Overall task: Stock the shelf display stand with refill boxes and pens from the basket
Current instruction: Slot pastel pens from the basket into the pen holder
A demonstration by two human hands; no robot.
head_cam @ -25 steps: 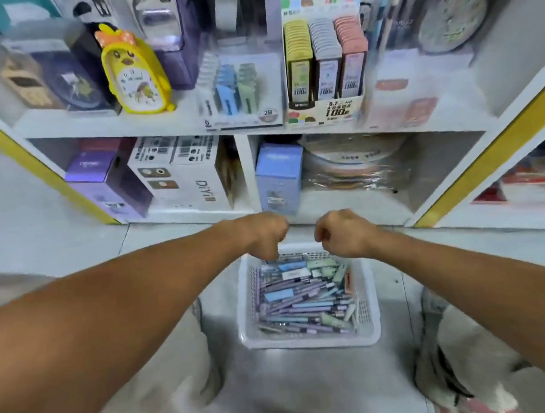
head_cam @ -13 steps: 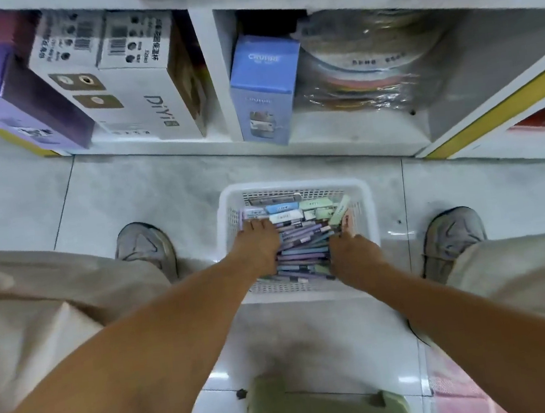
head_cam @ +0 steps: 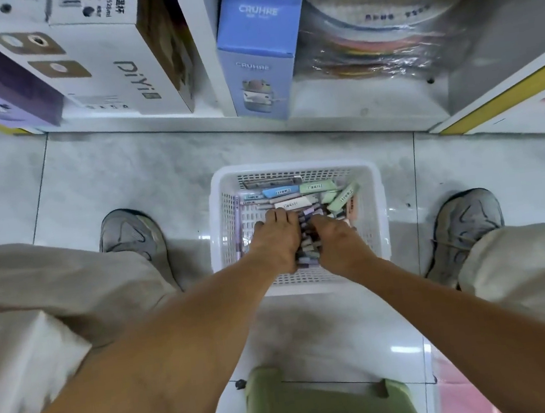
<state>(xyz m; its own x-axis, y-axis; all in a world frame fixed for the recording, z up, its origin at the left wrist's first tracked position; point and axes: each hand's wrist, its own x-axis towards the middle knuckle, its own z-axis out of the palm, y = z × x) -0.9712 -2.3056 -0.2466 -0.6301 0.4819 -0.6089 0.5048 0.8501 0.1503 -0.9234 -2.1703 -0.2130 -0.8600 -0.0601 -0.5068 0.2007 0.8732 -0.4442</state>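
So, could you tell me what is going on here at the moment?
A person is reaching both hands into a white basket on the floor in front of the shelf. The left hand and right hand are gathering a bundle of pens between them. Small refill boxes lie at the basket's far end.

There is one view only, a wide-angle camera worn on the head, looking steeply down and a little forward. Both forearms enter from the bottom corners and meet near the frame centre over the basket on the floor. The shelf fills the top of the frame, its lines bowed by the lens. A stool sits at the bottom edge, nearly beneath the camera. Shoes flank the basket left and right.
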